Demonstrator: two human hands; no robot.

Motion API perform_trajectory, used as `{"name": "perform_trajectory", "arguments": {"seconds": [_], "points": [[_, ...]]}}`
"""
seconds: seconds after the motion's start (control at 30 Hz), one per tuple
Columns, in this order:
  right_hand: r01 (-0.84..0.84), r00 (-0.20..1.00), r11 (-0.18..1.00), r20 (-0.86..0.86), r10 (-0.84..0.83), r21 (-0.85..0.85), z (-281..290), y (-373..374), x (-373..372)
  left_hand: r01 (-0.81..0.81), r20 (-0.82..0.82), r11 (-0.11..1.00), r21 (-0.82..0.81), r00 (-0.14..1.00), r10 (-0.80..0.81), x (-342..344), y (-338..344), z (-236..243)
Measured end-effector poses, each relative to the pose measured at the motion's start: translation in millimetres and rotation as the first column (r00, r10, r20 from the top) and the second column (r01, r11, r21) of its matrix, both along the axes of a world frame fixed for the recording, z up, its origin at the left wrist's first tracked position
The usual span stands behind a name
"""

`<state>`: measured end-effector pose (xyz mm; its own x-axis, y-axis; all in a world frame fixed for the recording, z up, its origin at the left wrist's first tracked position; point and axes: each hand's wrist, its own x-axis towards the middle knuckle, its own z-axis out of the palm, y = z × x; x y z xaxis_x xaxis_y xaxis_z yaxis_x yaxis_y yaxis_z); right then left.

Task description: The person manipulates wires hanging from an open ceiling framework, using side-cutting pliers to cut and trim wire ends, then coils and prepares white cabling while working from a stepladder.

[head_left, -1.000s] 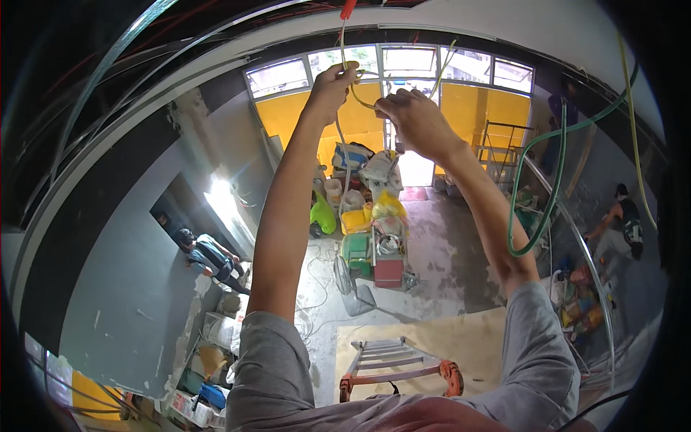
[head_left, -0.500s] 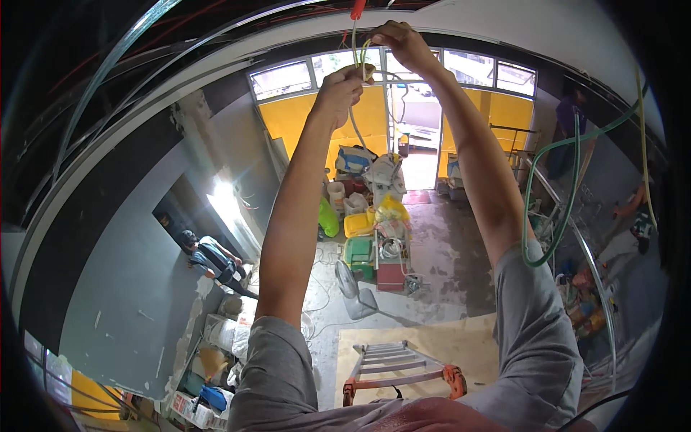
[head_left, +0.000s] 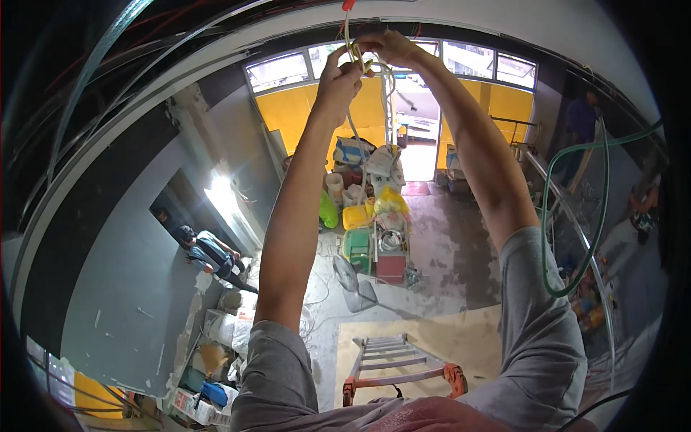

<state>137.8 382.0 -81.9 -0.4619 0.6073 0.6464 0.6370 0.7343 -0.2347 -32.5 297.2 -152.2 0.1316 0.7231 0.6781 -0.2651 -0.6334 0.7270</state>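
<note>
Both my arms reach up overhead. My left hand (head_left: 338, 75) and my right hand (head_left: 392, 47) meet at a bundle of thin yellow-green wires (head_left: 353, 50) hanging from the ceiling under an orange cap (head_left: 348, 6). Fingers of both hands pinch the wires, which loop down between my forearms. Far below me stands a ladder (head_left: 399, 363) with orange feet.
A pile of buckets, bags and crates (head_left: 371, 216) sits on the concrete floor near an open doorway (head_left: 417, 144). A person (head_left: 209, 255) crouches by the left wall. A green hose (head_left: 576, 216) loops at the right. Boxes (head_left: 209, 374) line the lower left.
My hands have risen from in front of me to the ceiling wires and come together there. The view has tilted with them.
</note>
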Motion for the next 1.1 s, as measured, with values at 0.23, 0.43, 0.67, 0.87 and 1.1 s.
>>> {"name": "perform_trajectory", "arguments": {"seconds": [0.23,0.43,0.67,0.87,1.1], "points": [[-0.071,0.996,0.970,0.071,0.056,0.233,0,-29,-10,-0.165,0.013,0.986,-0.025,0.986,0.166,6,0,5],[0.092,0.969,0.910,0.175,-0.176,0.405,1,-31,-3,0.137,0.019,0.987,-0.087,0.990,-0.136,5,0,7],[0.004,0.992,0.801,0.101,-0.080,0.599,7,-19,7,0.043,-0.037,0.999,0.008,0.998,-0.043,13,-6,1],[-0.334,0.883,0.940,-0.327,0.336,0.064,-4,-3,-8,-0.061,-0.032,0.987,0.152,0.997,0.067,13,0,2],[-0.178,0.982,0.949,-0.103,0.157,-0.259,6,-17,-9,-0.083,-0.014,0.988,0.134,0.996,0.085,-3,6,3]]}}
